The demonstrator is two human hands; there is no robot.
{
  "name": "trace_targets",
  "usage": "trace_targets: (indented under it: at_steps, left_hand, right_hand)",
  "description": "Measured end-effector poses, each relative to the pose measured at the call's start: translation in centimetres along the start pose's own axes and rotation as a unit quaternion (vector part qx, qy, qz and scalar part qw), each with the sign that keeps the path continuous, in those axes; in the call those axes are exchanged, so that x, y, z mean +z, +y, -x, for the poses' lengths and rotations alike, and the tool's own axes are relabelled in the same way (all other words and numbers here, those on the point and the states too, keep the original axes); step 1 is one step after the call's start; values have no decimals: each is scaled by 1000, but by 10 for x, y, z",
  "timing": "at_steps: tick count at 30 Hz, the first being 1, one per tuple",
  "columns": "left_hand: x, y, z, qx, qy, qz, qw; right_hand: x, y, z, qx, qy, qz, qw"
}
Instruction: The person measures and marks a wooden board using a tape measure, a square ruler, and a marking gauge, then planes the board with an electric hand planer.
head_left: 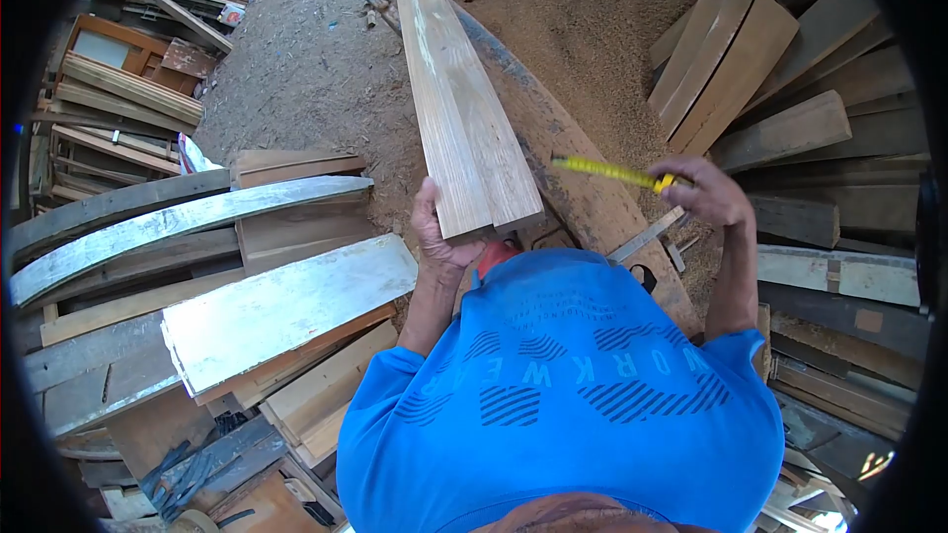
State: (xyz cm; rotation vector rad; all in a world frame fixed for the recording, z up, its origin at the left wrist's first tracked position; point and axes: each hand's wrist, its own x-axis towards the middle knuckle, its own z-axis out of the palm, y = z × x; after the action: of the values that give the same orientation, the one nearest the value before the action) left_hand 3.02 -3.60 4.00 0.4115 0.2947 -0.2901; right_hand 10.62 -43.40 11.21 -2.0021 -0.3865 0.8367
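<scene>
Two pale wooden boards lie side by side, the left board (439,109) and the right board (499,153), their near ends close to my body. My left hand (434,232) grips the near left corner, thumb on the edge and fingers underneath. In my right hand (706,192) is a yellow tape measure (666,182), its blade (604,169) pulled out a short way toward the boards. The blade's tip is apart from the wood. Below the boards runs a long worn workbench (568,153), partly hidden by them.
A flat metal strip (647,235) lies on the bench near my right forearm. Stacked planks (726,59) stand on the right. On the left are a curved whitish timber (188,217), a white-faced panel (296,306) and more piled wood. Sawdust (563,10) covers the ground beyond the bench.
</scene>
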Motion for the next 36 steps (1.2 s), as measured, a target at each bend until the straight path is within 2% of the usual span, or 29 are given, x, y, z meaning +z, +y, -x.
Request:
trace_targets:
  at_steps: [2,3,6,8,11,12,15,20,23,29,36]
  left_hand:
    - [4,1,1,-2,-19,30,999]
    - [3,1,1,1,10,23,1000]
    - [-8,-2,-2,7,71,11,997]
    - [-14,-4,-3,0,79,20,997]
    - [-12,-5,2,11,64,31,997]
    - [-11,-4,4,14,55,33,998]
    - [-16,-2,6,27,31,42,998]
    - [-23,-3,2,31,-22,63,997]
    - [-13,-8,0,44,35,15,998]
    - [-19,-8,0,34,-15,49,998]
    - [-12,-8,1,37,44,7,998]
  right_hand:
    - [-4,-27,-7,-48,64,91,993]
    - [-1,-41,-17,-72,96,137,983]
    - [16,-65,-62,-210,95,267,936]
    - [31,-101,-80,-147,39,268,951]
    - [55,-106,-114,-240,22,291,926]
    - [56,-121,-110,-171,-14,301,938]
    - [51,-102,-123,-200,-44,285,936]
    - [41,-74,-118,-171,-27,280,944]
    - [37,-72,-114,-173,-25,275,945]
    - [38,-61,-117,-185,-13,270,945]
    - [37,-59,-117,-178,-5,268,947]
